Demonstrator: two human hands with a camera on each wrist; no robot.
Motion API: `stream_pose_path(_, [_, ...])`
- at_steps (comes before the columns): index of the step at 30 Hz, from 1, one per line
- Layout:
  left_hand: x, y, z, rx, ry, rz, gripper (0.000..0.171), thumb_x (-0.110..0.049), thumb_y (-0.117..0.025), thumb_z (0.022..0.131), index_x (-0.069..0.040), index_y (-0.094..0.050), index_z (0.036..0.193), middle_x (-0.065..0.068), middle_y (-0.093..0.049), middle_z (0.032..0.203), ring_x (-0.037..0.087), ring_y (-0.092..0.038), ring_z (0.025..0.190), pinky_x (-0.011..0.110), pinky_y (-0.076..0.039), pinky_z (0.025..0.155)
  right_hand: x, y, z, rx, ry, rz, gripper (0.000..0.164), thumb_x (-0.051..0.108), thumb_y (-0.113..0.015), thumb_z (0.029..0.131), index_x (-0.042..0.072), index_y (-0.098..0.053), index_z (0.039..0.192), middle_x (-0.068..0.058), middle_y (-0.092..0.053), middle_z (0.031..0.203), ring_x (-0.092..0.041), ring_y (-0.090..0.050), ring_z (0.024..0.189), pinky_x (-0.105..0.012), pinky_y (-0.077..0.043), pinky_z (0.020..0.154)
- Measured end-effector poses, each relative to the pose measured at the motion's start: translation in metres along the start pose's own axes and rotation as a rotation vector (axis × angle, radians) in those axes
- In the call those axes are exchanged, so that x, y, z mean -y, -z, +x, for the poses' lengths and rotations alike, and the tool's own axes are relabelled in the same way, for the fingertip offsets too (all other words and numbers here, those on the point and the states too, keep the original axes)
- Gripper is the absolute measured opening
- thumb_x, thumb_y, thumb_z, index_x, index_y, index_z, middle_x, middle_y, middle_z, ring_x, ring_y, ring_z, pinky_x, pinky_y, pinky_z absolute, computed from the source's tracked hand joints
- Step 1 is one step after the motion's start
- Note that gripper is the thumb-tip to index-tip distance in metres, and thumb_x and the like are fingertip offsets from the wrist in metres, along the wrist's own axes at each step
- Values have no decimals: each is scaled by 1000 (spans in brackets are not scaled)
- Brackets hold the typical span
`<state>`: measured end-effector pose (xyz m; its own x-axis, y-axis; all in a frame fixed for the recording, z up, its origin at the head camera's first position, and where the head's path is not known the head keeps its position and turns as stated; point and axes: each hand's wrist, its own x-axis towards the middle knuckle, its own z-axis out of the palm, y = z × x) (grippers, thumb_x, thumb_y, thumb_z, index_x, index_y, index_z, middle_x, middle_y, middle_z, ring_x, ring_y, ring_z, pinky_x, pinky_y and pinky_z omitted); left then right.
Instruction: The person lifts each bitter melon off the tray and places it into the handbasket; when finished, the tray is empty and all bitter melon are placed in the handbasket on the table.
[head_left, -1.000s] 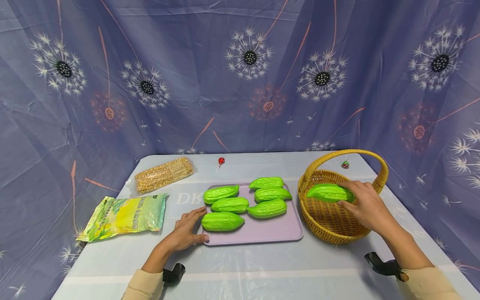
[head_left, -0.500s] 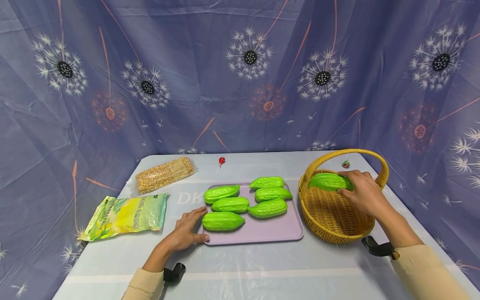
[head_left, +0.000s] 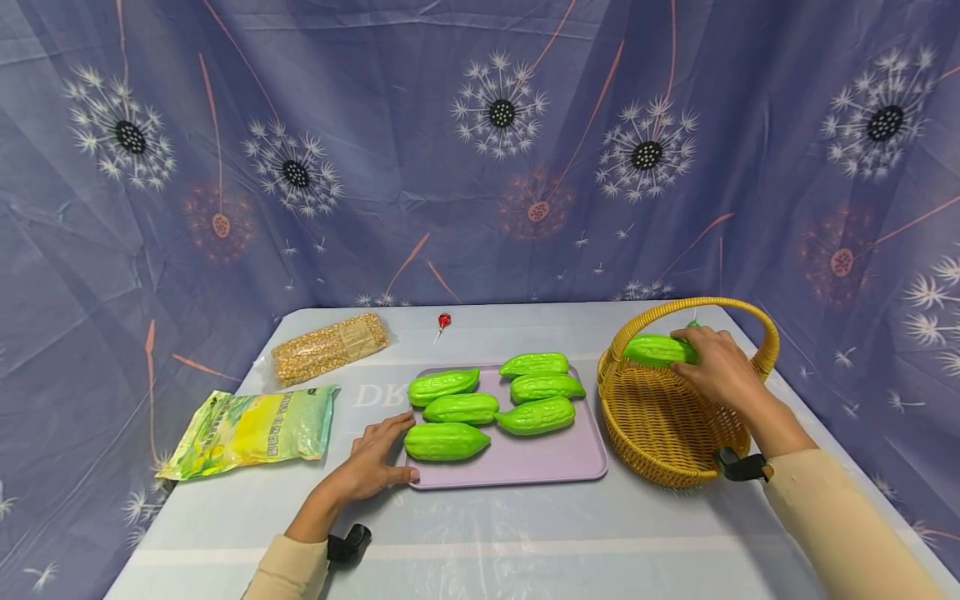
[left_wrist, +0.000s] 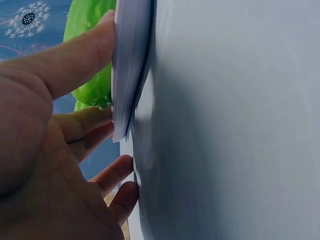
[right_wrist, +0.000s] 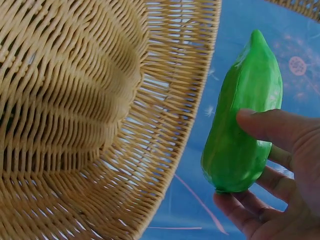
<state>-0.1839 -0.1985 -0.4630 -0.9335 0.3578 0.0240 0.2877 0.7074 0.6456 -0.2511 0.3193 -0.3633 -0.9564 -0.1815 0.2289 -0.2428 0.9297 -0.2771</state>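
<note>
Over the far rim of the wicker basket [head_left: 622, 446], my right hand [head_left: 720, 367] holds a green bitter melon [head_left: 654, 350] under the handle. In the right wrist view, the thumb lies along one side of this bitter melon [right_wrist: 245, 125] and fingers support it from behind and below, beside the basket wall [right_wrist: 185, 75]. My left hand [head_left: 375, 458] rests at the left edge of the lilac tray [head_left: 525, 467], its thumb and fingertips touching the rim [left_wrist: 127, 65]. Several bitter melons lie on the tray in two columns, the nearest bitter melon [head_left: 446, 442] close to my left fingers.
A yellow-green printed bag [head_left: 255, 433] and a clear pack of golden kernels [head_left: 327, 348] lie on the left. A red lollipop [head_left: 444, 321] is at the back. Behind the basket, another lollipop [head_left: 693, 323] is mostly hidden. The basket's tall handle [head_left: 705, 302] arches over its opening.
My right hand has carried the bitter melon away from me, from above the middle of the basket to over its far rim. The left hand and the tray stay put.
</note>
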Motion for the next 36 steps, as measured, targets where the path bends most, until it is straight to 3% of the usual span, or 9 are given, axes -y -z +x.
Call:
stream_pose_path(12, [1, 0, -1, 0, 3, -2, 82, -34, -78, 75, -6, -40, 142, 10, -34, 151, 35, -31, 131, 46, -24, 88, -14, -17, 17, 116, -32, 11, 50, 16, -67, 85, -1, -51, 129, -26, -52, 124, -43, -46, 101, -53, -37, 79])
stream_pose_path(25, [-1, 2, -2, -1, -1, 4, 81, -32, -78, 75, -6, -41, 142, 10, -35, 151, 35, -31, 131, 45, -25, 88, -21, -33, 22, 154, -40, -39, 51, 19, -71, 82, -6, -54, 122, -31, -49, 121, -54, -45, 106, -60, -39, 84])
stream_pose_path(36, [-1, 1, -1, 0, 5, -5, 82, -32, -78, 75, -5, -40, 142, 10, -34, 151, 35, -31, 131, 44, -25, 88, -25, -49, 23, 172, -30, -97, 49, 17, -75, 78, -4, -56, 118, -28, -51, 112, -48, -45, 100, -54, -40, 78])
